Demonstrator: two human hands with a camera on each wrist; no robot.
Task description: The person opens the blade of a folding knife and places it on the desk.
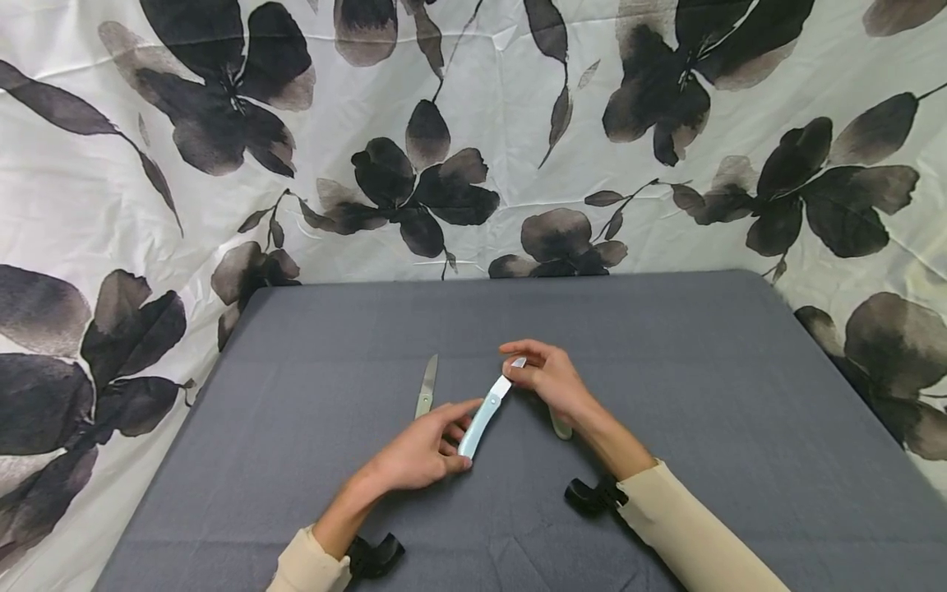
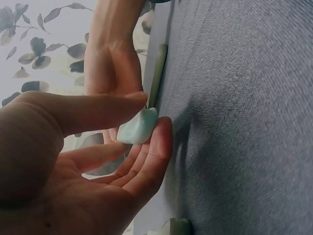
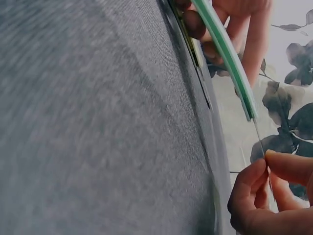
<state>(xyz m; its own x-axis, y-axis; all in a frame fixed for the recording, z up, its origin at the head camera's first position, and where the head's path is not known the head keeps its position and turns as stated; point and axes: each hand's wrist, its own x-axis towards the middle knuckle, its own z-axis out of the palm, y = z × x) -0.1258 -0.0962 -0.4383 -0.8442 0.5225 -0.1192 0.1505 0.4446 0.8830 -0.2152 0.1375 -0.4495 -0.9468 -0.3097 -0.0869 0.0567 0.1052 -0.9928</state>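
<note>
Both left hand and right hand pinch a bright-bladed knife, its curved handle pale blue.

The right hand mostly hides what seems a green knife.

A folding knife is slanting above the table, its handle resting in the left hand and its blade running up to the right hand. On the table, a second folding knife is lying to the left, partly behind the left hand, while a third handle is lying below the right hand. Beyond the table, a fabric backdrop is hanging.
</note>
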